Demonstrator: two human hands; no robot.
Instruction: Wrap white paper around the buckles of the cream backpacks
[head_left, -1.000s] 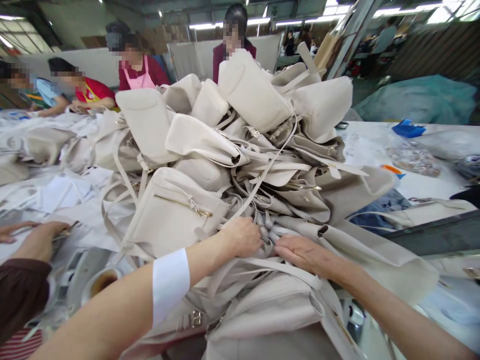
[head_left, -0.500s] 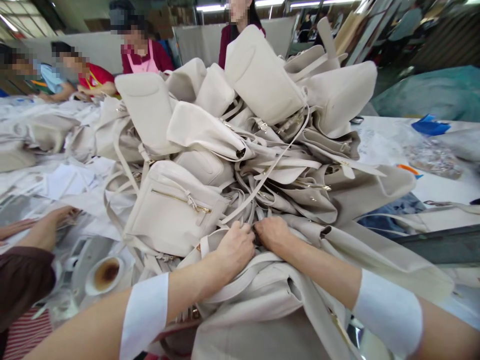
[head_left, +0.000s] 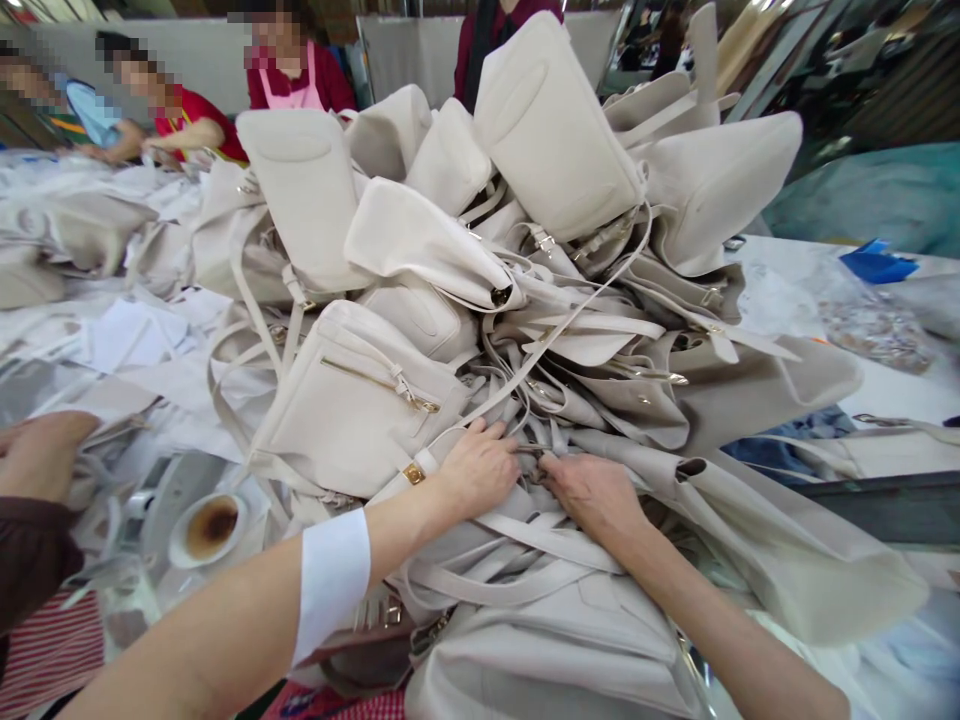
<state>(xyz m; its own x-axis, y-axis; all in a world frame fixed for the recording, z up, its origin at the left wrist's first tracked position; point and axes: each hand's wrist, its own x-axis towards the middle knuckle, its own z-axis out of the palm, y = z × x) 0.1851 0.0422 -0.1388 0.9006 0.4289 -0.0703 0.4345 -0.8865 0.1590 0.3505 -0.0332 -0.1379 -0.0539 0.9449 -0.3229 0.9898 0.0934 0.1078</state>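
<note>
My left hand [head_left: 480, 468] and my right hand [head_left: 594, 492] meet at the near side of a heap of pale beige leather bags. A short strap end [head_left: 531, 452] is pinched between the fingers of both, in among tangled straps; its exact part is hard to make out. Below my hands lies a beige bag [head_left: 555, 640] with its wide strap [head_left: 499, 585] looped across it. Left of my left hand rests another bag [head_left: 360, 400] with a gold zip, and a gold metal fitting [head_left: 413, 473] sits near my wrist.
More bags [head_left: 559, 130] are piled high in front. At left stand a bowl of brown liquid [head_left: 210, 528] and white papers [head_left: 135, 335], beside a co-worker's hand [head_left: 49, 445]. Other people sit behind the heap. A blue scrap [head_left: 877, 262] lies on the table [head_left: 900, 385] at right.
My hands have shifted slightly right and my fingers now show more around the strap end. The near bag's top has flopped lower and spread. The view has tilted down a little.
</note>
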